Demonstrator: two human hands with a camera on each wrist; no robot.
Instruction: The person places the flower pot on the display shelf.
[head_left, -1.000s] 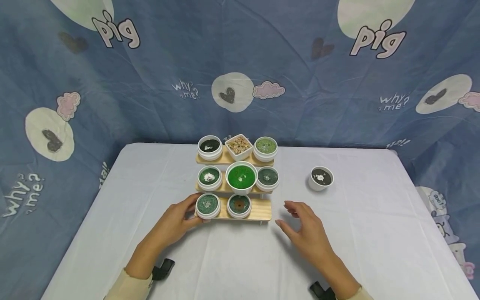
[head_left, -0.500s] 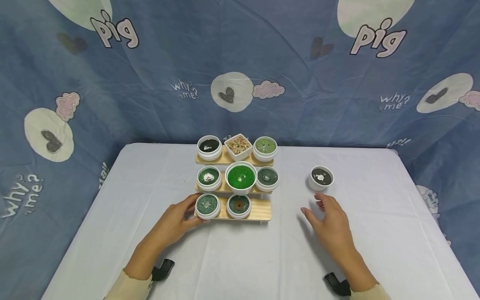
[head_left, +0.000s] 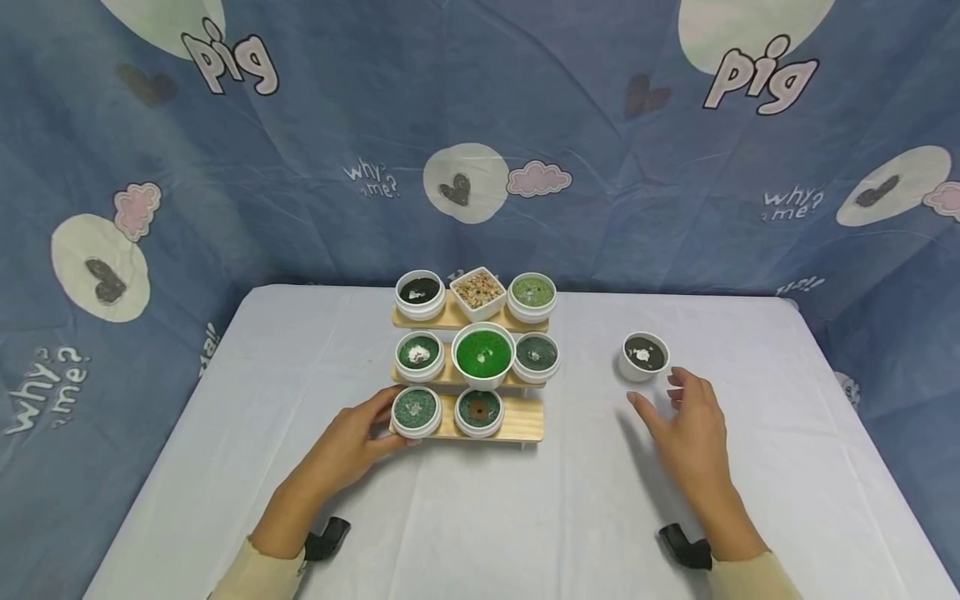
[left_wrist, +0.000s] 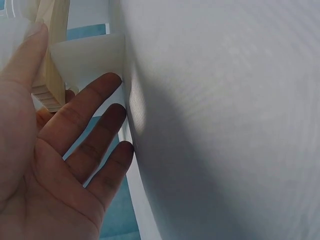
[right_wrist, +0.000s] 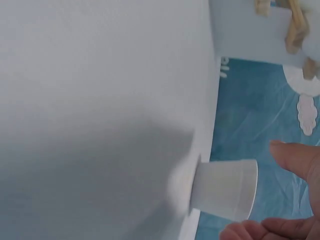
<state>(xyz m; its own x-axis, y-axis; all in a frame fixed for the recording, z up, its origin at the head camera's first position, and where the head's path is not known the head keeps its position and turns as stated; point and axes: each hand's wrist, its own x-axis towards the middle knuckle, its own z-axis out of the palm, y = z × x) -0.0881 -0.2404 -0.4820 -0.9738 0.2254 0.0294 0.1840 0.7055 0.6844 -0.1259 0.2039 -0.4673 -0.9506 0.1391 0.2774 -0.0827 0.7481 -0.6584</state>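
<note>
A three-tier wooden stand (head_left: 521, 419) holds several small white containers with mostly green fillings. At its front left end, my left hand (head_left: 352, 446) has thumb and index finger around a white cup with a mottled green filling (head_left: 415, 410). In the left wrist view the thumb (left_wrist: 27, 55) lies along that cup and the board's edge; the other three fingers stretch out below the board. My right hand (head_left: 693, 429) hovers just in front of a lone white cup with a dark filling (head_left: 643, 357). Its thumb and fingers are spread apart and hold nothing.
Beside the mottled cup stands another with a brown-centred filling (head_left: 478, 412). A larger bright green bowl (head_left: 483, 354) sits on the middle tier, and a square dish of crumbs (head_left: 478, 292) on the top tier. Behind the white-covered table (head_left: 315, 333) hangs a blue printed cloth (head_left: 637, 225).
My right hand has moved right and slightly away from me, from beside the stand to the lone dark-filled cup. My left hand and the containers have stayed put.
</note>
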